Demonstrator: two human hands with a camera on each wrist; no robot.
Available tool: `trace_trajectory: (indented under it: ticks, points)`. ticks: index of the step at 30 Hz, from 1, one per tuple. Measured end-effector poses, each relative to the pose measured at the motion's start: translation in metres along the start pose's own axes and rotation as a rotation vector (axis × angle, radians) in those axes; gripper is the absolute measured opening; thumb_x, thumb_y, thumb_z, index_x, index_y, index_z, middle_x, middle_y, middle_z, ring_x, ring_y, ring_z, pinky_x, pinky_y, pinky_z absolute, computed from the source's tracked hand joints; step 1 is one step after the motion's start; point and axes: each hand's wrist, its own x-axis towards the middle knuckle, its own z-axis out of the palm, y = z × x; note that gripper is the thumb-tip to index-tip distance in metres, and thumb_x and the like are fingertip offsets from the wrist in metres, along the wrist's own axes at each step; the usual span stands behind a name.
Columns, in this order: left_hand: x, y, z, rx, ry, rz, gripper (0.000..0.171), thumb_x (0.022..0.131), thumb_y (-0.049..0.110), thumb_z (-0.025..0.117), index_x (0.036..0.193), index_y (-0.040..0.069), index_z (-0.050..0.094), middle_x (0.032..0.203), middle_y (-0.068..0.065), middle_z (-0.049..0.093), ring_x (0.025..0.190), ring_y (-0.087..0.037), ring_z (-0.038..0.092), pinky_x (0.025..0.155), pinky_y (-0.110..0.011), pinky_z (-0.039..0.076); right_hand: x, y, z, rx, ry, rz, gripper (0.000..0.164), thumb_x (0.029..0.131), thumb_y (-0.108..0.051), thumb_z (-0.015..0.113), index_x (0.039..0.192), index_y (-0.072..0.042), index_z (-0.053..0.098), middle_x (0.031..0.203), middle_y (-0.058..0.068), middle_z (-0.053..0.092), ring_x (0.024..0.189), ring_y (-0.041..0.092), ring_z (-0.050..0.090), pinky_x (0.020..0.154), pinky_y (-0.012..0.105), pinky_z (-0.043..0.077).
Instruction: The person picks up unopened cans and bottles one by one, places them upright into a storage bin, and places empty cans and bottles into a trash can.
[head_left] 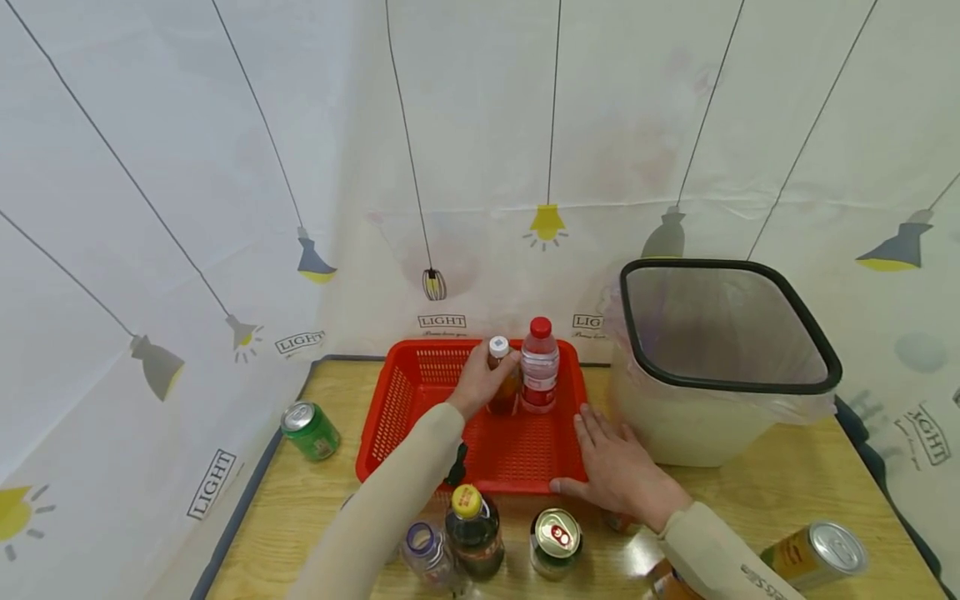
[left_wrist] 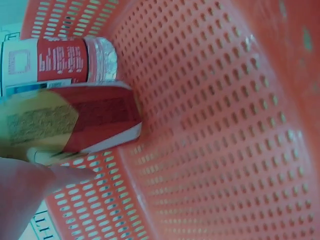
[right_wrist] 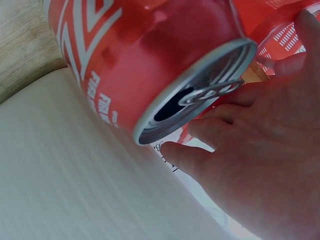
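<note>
My left hand [head_left: 477,385] grips a white-capped bottle of brown drink [head_left: 503,398] inside the red plastic basket [head_left: 480,485]. In the left wrist view this bottle's red and yellow label [left_wrist: 102,115] shows close over the basket's perforated floor. Right beside it stands a clear bottle with a red cap [head_left: 540,367]. My right hand [head_left: 618,467] lies with straight, spread fingers at the basket's right front corner, touching the rim. An opened red can [right_wrist: 155,55] stands close to that hand in the right wrist view; the forearm mostly hides it in the head view.
A white bin with a black rim [head_left: 731,385] and plastic liner stands right of the basket. In front are a cola bottle with yellow cap [head_left: 476,537], a purple-rimmed clear bottle [head_left: 429,554] and a can [head_left: 556,542]. A green can [head_left: 311,431] stands left, a gold can [head_left: 816,554] right.
</note>
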Motion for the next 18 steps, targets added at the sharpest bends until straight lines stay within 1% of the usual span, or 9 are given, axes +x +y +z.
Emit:
trace_trajectory:
  ticks: [2, 5, 8, 10, 12, 16, 18]
  points:
    - [-0.001, 0.003, -0.003, 0.004, -0.038, -0.002, 0.042, 0.106, 0.037, 0.060, 0.134, 0.005, 0.052, 0.135, -0.013, 0.059, 0.126, -0.030, 0.056, 0.113, -0.051, 0.043, 0.000, 0.000, 0.000, -0.002, -0.002, -0.001, 0.110, 0.089, -0.072, 0.063, 0.157, 0.009, 0.033, 0.166, 0.030, 0.023, 0.152, 0.047, 0.024, 0.118, 0.070, 0.021]
    - [-0.005, 0.010, -0.010, 0.005, -0.095, -0.020, 0.053, 0.107, 0.043, 0.056, 0.142, 0.004, 0.048, 0.144, -0.016, 0.055, 0.133, -0.033, 0.052, 0.115, -0.053, 0.040, 0.001, -0.001, 0.000, 0.005, -0.007, 0.004, 0.111, 0.088, -0.072, 0.063, 0.157, 0.009, 0.033, 0.166, 0.029, 0.022, 0.152, 0.047, 0.024, 0.119, 0.069, 0.020]
    - [-0.010, 0.016, -0.016, 0.022, -0.109, -0.063, 0.064, 0.106, 0.050, 0.053, 0.153, 0.007, 0.041, 0.153, -0.016, 0.049, 0.141, -0.035, 0.046, 0.116, -0.056, 0.037, 0.002, -0.001, 0.000, 0.011, -0.012, 0.009, 0.111, 0.088, -0.072, 0.064, 0.157, 0.009, 0.032, 0.166, 0.030, 0.022, 0.153, 0.047, 0.024, 0.119, 0.069, 0.019]
    - [-0.013, 0.019, -0.019, 0.033, -0.095, -0.086, 0.071, 0.106, 0.056, 0.050, 0.157, 0.008, 0.038, 0.157, -0.015, 0.045, 0.145, -0.035, 0.043, 0.118, -0.056, 0.035, 0.002, -0.001, -0.001, 0.011, -0.010, 0.008, 0.111, 0.088, -0.072, 0.064, 0.157, 0.009, 0.032, 0.166, 0.030, 0.022, 0.153, 0.047, 0.024, 0.119, 0.069, 0.019]
    - [-0.017, 0.023, -0.022, 0.052, -0.066, -0.101, 0.075, 0.106, 0.059, 0.046, 0.159, 0.008, 0.036, 0.160, -0.015, 0.042, 0.147, -0.034, 0.040, 0.120, -0.055, 0.033, 0.002, -0.001, 0.000, 0.010, -0.010, 0.008, 0.112, 0.088, -0.073, 0.063, 0.157, 0.009, 0.032, 0.166, 0.030, 0.022, 0.153, 0.047, 0.024, 0.119, 0.069, 0.019]
    - [-0.026, 0.038, -0.032, 0.058, -0.019, -0.082, 0.076, 0.107, 0.060, 0.039, 0.159, 0.005, 0.037, 0.159, -0.014, 0.042, 0.145, -0.033, 0.042, 0.120, -0.052, 0.032, 0.003, -0.002, 0.000, 0.017, -0.011, 0.006, 0.113, 0.087, -0.074, 0.063, 0.156, 0.010, 0.033, 0.166, 0.030, 0.022, 0.152, 0.048, 0.024, 0.118, 0.071, 0.018]
    - [-0.031, 0.047, -0.040, 0.073, -0.011, -0.080, 0.077, 0.107, 0.062, 0.038, 0.159, 0.006, 0.036, 0.161, -0.013, 0.041, 0.146, -0.032, 0.041, 0.121, -0.052, 0.032, 0.003, -0.002, 0.000, 0.025, -0.008, 0.005, 0.114, 0.087, -0.074, 0.063, 0.156, 0.010, 0.033, 0.165, 0.031, 0.022, 0.152, 0.048, 0.024, 0.118, 0.071, 0.018]
